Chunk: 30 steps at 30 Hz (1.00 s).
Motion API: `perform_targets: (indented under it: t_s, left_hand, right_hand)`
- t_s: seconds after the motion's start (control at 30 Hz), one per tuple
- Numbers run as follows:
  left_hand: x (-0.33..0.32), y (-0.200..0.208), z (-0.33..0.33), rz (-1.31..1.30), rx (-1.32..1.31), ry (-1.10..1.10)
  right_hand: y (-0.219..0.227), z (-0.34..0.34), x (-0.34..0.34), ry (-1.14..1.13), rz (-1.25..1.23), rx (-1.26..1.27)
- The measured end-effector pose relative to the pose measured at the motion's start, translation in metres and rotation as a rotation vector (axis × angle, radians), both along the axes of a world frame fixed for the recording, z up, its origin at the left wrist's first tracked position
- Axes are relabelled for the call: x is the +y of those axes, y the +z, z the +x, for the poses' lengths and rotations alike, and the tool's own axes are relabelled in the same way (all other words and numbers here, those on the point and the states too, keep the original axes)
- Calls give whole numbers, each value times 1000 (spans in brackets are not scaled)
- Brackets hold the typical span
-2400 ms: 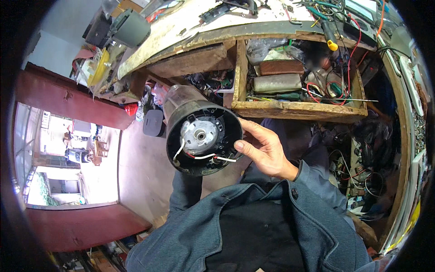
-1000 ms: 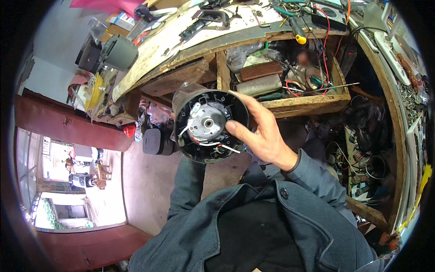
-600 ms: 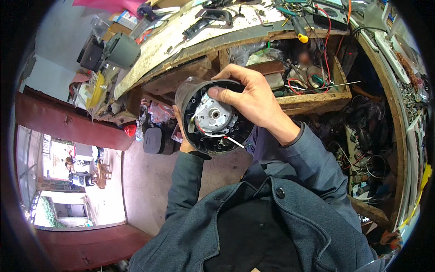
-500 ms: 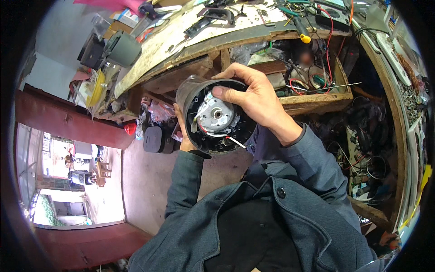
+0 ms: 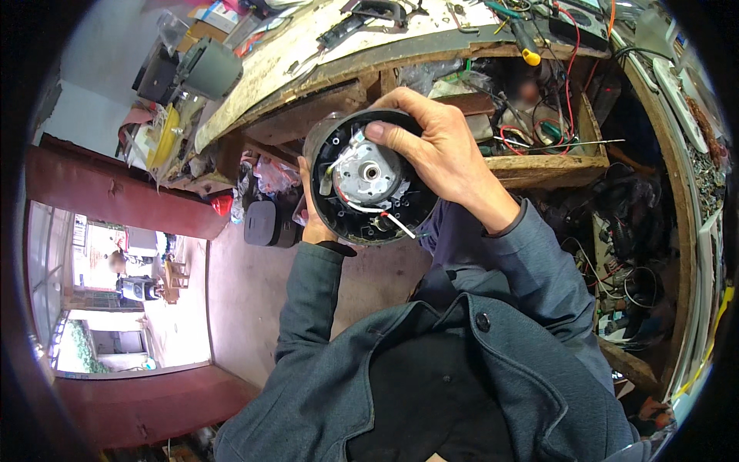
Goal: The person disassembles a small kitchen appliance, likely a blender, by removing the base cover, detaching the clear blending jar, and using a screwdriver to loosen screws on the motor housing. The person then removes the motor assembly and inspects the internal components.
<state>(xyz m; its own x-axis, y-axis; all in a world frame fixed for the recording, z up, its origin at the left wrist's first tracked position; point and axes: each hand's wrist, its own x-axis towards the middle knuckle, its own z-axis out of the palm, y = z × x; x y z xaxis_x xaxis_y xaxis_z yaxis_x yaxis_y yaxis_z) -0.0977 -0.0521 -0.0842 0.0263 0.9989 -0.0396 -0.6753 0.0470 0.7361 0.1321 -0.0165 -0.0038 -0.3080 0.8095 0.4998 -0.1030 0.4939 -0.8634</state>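
A round black plastic motor housing (image 5: 425,202) is held up in front of me, its open side turned toward me. Inside sits a silver-grey electric motor (image 5: 356,182) with a hole at its centre. A white wire (image 5: 399,225) and a thin red one run along its lower edge, and the white end pokes out near the rim. My left hand (image 5: 314,212) grips the housing's left side, most of its fingers hidden behind. My right hand (image 5: 440,146) is closed over the upper right rim, its thumb pressing on the motor's upper edge.
Beyond the housing stands a wooden workbench (image 5: 269,108) strewn with tools, including a yellow-tipped screwdriver (image 5: 525,46). Its open drawer (image 5: 546,171) holds tangled wires and parts. A dark box (image 5: 265,225) stands on the floor at left. Cluttered shelving lies right; a doorway opens left.
The housing has risen slightly and tilted, so its open side faces me more squarely. Both hands have kept their hold, and the right thumb remains on the motor's edge.
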Motion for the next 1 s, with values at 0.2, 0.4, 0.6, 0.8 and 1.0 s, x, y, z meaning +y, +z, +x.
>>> perform_targets:
  t_s: [0.2, 0.4, 0.6, 0.8, 1.0]
  left_hand:
    - [0, -2, -3, -15, -3, 9]
    - [3, -3, -5, -26, -6, 9]
    - [4, -3, -6, -34, -3, 8]
    - [5, -2, -5, -38, -2, 1]
    - [6, -2, -5, -54, -1, 0]
  right_hand:
    - [1, 4, 3, 17, 95, -76]
    - [-4, 0, 7, -12, 136, -9]
    - [-12, -5, 9, -1, 105, 59]
    - [-13, -6, 10, 35, 93, 91]
    - [-5, -5, 9, 47, 11, -25]
